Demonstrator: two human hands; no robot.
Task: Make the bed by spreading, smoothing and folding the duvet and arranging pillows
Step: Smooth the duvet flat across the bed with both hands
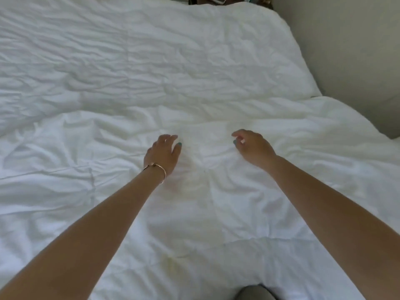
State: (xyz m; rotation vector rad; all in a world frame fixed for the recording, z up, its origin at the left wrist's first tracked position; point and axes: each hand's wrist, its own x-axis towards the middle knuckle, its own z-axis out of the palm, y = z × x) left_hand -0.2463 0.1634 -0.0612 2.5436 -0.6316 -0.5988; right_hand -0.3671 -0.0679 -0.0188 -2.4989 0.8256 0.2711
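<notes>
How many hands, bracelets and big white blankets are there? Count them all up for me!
Hands: 2, the left hand and the right hand
Bracelets: 1, the bracelet on the left wrist
White blankets: 1, the crumpled duvet spread on the bed
Total: 4

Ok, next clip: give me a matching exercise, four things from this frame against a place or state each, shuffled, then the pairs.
Things:
1. left hand
2. right hand
3. duvet
4. wall

Descriptions:
A. white, creased, spread over the bed
B. bracelet at its wrist
C. plain, at the upper right
D. bare wrist, fingers loosely curled over the duvet

Pairs: 1-B, 2-D, 3-A, 4-C
</notes>
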